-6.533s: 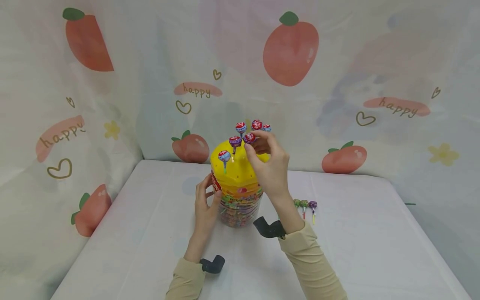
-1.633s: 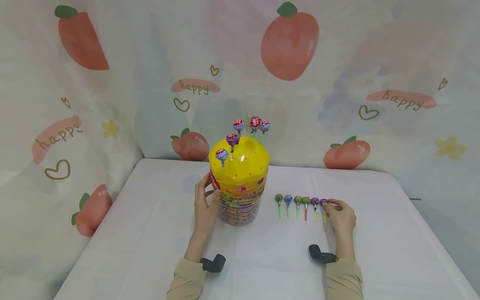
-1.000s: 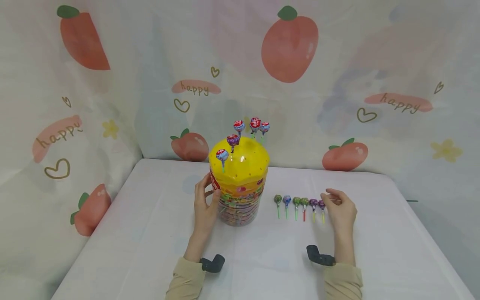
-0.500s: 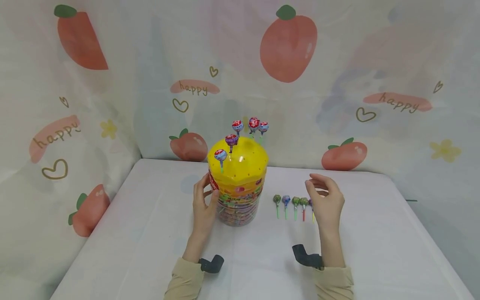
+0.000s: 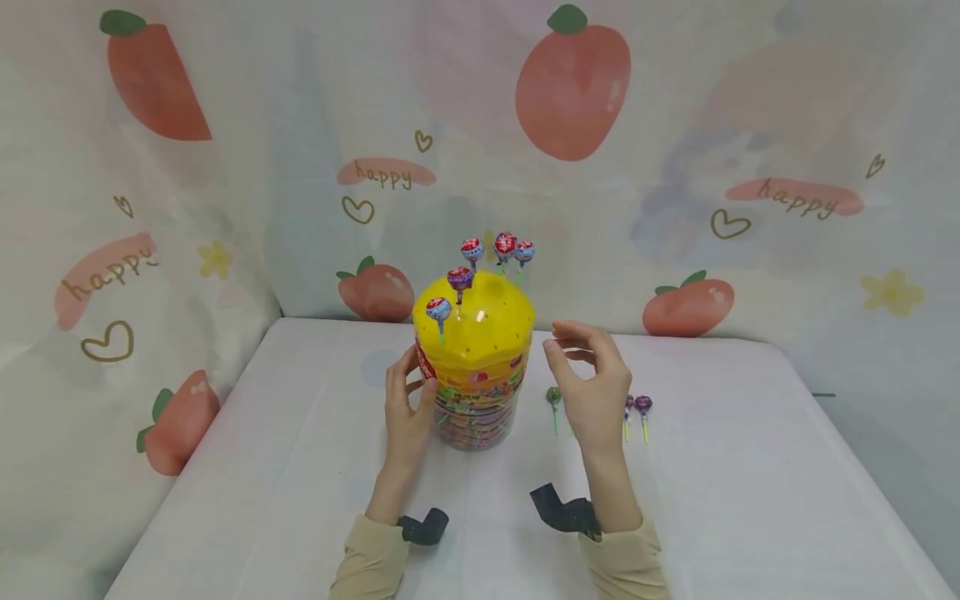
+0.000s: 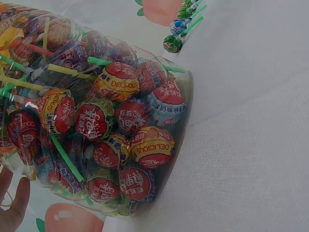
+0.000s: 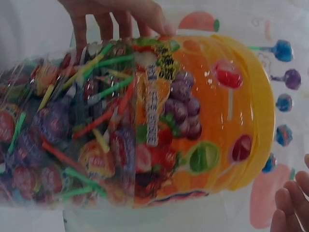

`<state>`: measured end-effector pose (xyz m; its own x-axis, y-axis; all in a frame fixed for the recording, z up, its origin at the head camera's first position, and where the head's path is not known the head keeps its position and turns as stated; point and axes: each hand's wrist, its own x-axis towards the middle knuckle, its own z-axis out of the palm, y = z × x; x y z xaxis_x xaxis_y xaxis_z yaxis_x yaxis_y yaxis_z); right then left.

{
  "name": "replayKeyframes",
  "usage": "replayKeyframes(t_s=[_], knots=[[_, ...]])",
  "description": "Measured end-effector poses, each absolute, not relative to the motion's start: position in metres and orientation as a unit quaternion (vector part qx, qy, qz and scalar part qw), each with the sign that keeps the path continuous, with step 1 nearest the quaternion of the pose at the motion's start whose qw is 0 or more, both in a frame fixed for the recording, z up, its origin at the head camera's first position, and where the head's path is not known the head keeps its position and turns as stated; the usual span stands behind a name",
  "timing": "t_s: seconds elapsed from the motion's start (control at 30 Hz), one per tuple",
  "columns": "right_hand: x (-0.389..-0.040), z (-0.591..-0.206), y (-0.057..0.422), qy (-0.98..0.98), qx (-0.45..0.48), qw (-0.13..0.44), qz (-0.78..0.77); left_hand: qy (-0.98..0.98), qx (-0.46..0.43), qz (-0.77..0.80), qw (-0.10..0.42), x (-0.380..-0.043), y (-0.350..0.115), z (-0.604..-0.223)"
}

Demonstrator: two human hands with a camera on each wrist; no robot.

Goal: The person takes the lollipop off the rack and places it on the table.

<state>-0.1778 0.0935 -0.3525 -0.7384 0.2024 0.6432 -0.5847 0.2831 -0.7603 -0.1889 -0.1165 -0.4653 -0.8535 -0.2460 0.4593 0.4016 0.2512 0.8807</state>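
A clear jar (image 5: 476,425) of lollipops with a yellow lid (image 5: 491,333) stands upright on the table. My left hand (image 5: 408,412) holds its left side, thumb in front and fingers behind. Several wrapped lollipops stick up from holes at the lid's left and back, including a purple one (image 5: 460,280) and a blue one (image 5: 438,309). My right hand (image 5: 596,392) hovers just right of the lid, fingers loosely bent and nothing between them. In the right wrist view, its fingers (image 7: 289,198) are near the lid, apart from it.
Right of the jar lies a row of lollipops: a green one (image 5: 553,396) at the left end, a purple one (image 5: 643,404) at the right, the middle hidden by my right hand. A printed cloth (image 5: 525,200) hangs behind the white table (image 5: 300,467).
My right hand moved a purple lollipop from the lid to the row's right end, let it go, then came back left towards the lid. My left hand has stayed on the jar.
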Motion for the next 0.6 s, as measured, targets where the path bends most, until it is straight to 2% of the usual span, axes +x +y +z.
replayKeyframes(t_s=[0.3, 0.6], knots=[[-0.173, -0.334, 0.056, -0.727, 0.193, 0.320, 0.576, -0.740, -0.055, -0.617, 0.262, -0.191, -0.117, -0.468], [-0.171, -0.325, 0.025, -0.730, 0.220, 0.301, 0.573, -0.749, -0.060, -0.591, 0.292, -0.191, -0.117, -0.469]])
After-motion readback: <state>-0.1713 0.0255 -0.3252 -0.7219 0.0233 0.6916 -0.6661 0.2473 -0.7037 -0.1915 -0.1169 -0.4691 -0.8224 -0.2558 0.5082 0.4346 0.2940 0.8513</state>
